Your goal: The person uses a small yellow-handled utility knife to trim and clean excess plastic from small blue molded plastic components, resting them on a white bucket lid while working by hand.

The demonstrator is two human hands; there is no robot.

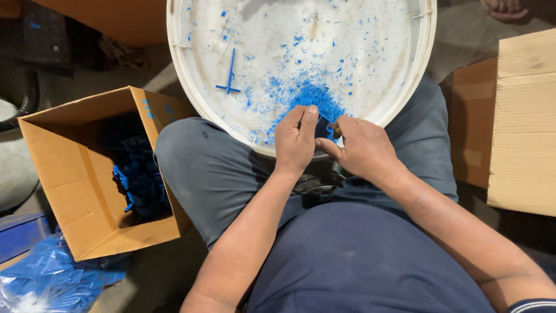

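Dark blue cloth over the person's lap and belly (359,261) fills the nearest part of the view, with grey trousers (214,174) drawn over raised knees. Against those knees a wide white round basin (179,69) is propped, so that its rim sits close under the hands and anything falling is caught inside it. Both hands are brought together just over the near rim. The left hand (296,142) is closed in a pinch, fingers and thumb pressed around a small dark blue plastic piece (323,128), which is mostly hidden between the two hands. The right hand (362,149) is curled beside it, thumb toward the piece; a small tool may be gripped there, but this cannot be told for certain. Directly beyond the fingertips a heap of blue shavings (315,95) is gathered on the basin floor, thinning to scattered flecks farther out. A blue cross-shaped stick (230,72) lies apart among the flecks. An open cardboard box (75,191) holding more blue plastic parts (139,179) is set by the left knee, within easy reach. Another cardboard carton (521,122) stands to the right, and a blue plastic bag (46,278) lies at the lower left.
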